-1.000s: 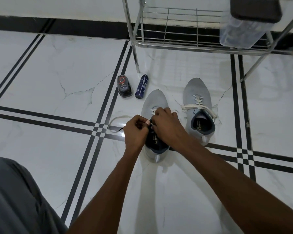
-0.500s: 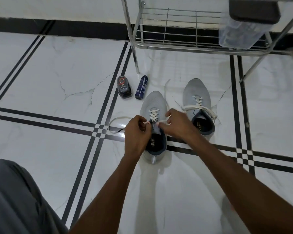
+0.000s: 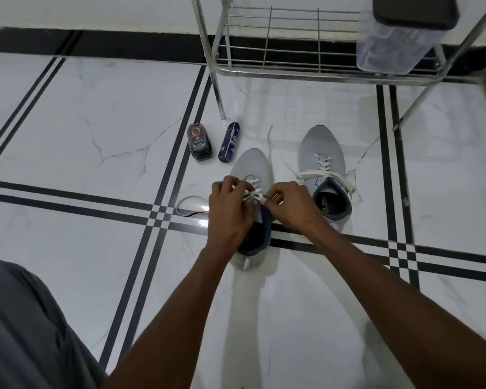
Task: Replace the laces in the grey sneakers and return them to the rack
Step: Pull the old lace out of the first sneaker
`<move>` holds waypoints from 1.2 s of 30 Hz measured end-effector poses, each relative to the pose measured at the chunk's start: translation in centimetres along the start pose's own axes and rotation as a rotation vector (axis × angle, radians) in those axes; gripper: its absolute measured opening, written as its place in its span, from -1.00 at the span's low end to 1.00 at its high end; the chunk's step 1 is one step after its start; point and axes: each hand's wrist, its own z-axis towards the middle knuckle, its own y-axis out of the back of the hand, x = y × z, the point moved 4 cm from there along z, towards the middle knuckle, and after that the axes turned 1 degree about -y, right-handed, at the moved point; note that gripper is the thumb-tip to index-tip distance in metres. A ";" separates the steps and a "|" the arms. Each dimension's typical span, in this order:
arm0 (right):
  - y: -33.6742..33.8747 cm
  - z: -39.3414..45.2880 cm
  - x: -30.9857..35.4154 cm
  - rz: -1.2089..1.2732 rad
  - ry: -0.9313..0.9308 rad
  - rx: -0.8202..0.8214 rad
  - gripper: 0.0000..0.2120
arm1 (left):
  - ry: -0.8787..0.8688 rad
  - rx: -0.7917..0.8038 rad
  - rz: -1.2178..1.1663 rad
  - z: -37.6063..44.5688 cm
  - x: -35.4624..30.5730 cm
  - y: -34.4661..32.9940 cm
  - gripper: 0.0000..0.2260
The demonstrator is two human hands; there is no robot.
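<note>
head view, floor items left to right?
Loose lace loop → black shoe-polish sponge case → blue spray can → grey sneaker under both hands → laced grey sneaker.

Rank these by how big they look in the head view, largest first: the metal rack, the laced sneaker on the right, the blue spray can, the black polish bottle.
1. metal rack, partly cut off by the frame
2. laced sneaker
3 and 4. blue spray can and black polish bottle: they look much alike, so no ranking between them.
</note>
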 end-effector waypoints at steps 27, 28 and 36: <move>0.5 0.8 -0.5 -0.010 0.008 0.019 -0.92 | 0.607 -0.536 -0.039 0.9 4.8 4.9 -0.81; 0.5 0.8 -0.3 -0.013 0.011 0.025 -0.91 | 0.463 -0.468 -0.056 1.3 4.0 4.7 -0.79; 0.4 0.8 0.2 -0.032 0.010 0.042 -0.94 | -0.109 0.142 0.100 1.5 -0.2 -0.6 -0.92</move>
